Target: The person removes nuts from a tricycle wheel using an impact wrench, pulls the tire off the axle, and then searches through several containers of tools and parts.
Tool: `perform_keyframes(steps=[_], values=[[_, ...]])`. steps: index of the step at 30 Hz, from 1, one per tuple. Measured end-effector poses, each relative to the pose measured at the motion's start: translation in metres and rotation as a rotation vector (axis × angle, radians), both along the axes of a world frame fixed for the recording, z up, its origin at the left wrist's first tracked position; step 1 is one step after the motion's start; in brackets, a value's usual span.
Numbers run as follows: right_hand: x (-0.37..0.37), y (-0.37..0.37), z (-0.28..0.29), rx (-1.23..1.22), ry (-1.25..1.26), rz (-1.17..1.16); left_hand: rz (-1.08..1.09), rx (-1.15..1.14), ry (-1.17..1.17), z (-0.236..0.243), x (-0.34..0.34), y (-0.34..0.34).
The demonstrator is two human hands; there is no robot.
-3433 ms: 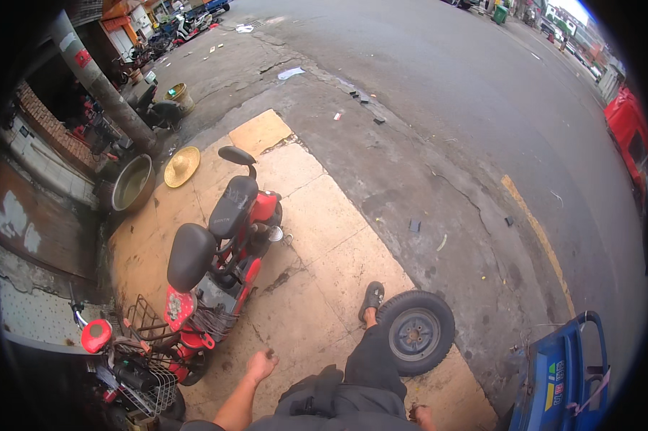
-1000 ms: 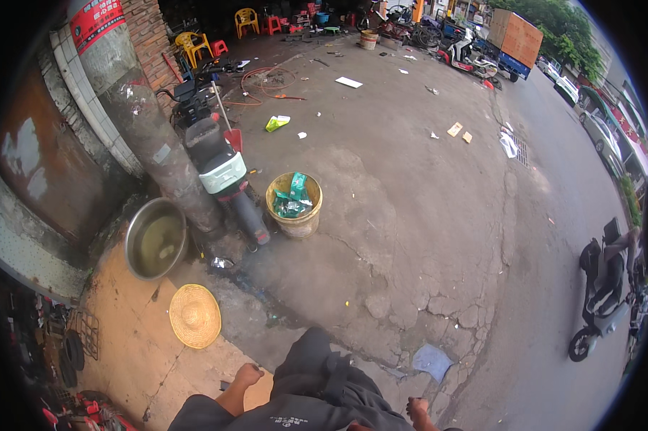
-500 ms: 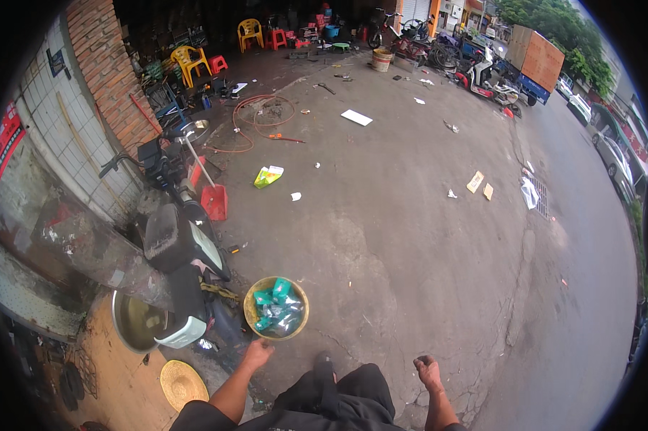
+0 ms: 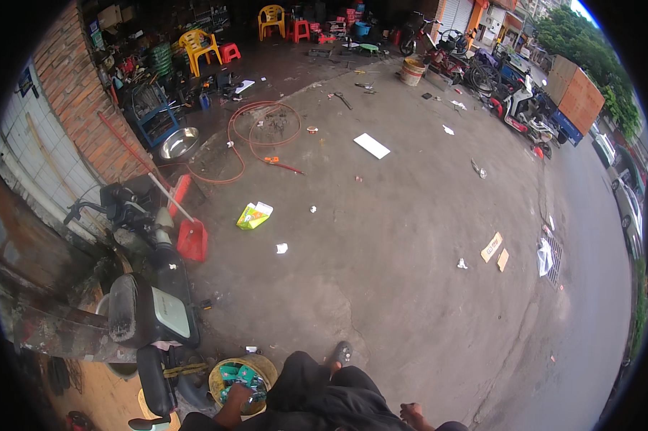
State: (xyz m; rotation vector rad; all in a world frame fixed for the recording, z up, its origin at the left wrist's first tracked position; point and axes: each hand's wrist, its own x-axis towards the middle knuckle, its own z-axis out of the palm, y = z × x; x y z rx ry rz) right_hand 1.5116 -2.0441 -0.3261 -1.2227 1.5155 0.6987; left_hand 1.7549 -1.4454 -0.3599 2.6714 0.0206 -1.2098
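A yellowish bucket (image 4: 268, 370) holding green-and-clear plastic items (image 4: 230, 373) stands at the lower left, close beside my leg. My left hand (image 4: 239, 394) overlaps the bucket in the view, its fingers curled in, and I make out nothing in them. Whether it touches the contents is hard to tell. At the lower right of my lap hangs my right hand (image 4: 412, 413), loosely closed and away from any object. One shoe (image 4: 342, 353) shows ahead of my dark-clothed knees.
An electric scooter (image 4: 155, 312) stands at the left, with a red long-handled dustpan (image 4: 192, 241) beyond it. Ahead lie a green-yellow packet (image 4: 254, 215), a white board (image 4: 371, 146), an orange hose (image 4: 232, 154) and cardboard scraps (image 4: 491, 247). Yellow chairs (image 4: 199, 49) stand farther back.
I have moved forward: the bucket and scooter now sit lower in the view. My left hand went from beside the bucket's rim to overlapping it. The right hand dropped lower.
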Motion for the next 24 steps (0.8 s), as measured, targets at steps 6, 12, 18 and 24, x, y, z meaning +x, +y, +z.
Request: perform_keyframes(steps=[6,12,18,24], values=[[0.460,-0.220,0.086,-0.534,-0.764,0.097,-0.558,0.107,0.059,-0.022,0.067,-0.027],[0.739,-0.232,0.152,-0.557,-1.066,0.306,-0.300,0.051,-0.242,0.008,0.355,-0.100],[0.767,-0.216,0.102,-0.465,-0.493,0.693,0.575,-0.506,-0.432,0.162,0.712,-0.277],[0.742,-0.208,0.083,-0.043,0.059,0.042,0.503,-0.627,-0.438,0.174,0.930,-0.366]])
